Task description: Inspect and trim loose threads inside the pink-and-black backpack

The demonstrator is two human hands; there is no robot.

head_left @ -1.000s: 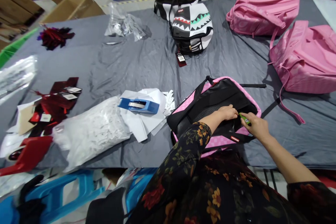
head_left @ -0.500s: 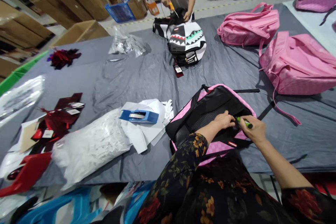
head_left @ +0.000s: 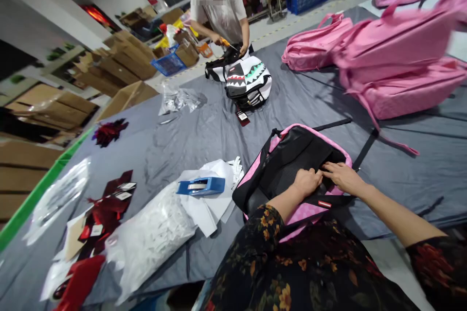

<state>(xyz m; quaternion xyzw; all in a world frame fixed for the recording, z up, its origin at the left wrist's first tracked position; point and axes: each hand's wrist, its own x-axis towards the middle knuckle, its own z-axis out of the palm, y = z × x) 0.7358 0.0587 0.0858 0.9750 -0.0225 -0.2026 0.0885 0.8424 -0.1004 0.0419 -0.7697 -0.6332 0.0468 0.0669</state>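
Grey-covered desk (head_left: 204, 131), the largest element, carrying all items shown. Near the desk's far right corner, a stack of pink backpacks (head_left: 397, 58), blurred at its upper edge. At the middle of the near edge, directly before the person, a pink-and-black backpack (head_left: 288, 165) lying flat with its black back panel upward and two black straps trailing to the right. Just left of it along the near edge, a clear bag of white pieces (head_left: 149, 233), and beside that a heap of white paper sheets (head_left: 207, 199) bearing a blue dispenser (head_left: 200, 185). Toward the near left corner, dark red hang tags (head_left: 105, 204). At the middle of the far edge, a shark-mouth backpack (head_left: 248, 80), handled by a co-worker (head_left: 222, 9) standing beyond the desk. Left hand (head_left: 307, 182): resting palm-down on the black panel of the near backpack, fingers loosely curled, gripping nothing visible. Right hand (head_left: 343, 177): flat on the same panel just beside the left, fingers extended and spread, holding nothing visible.
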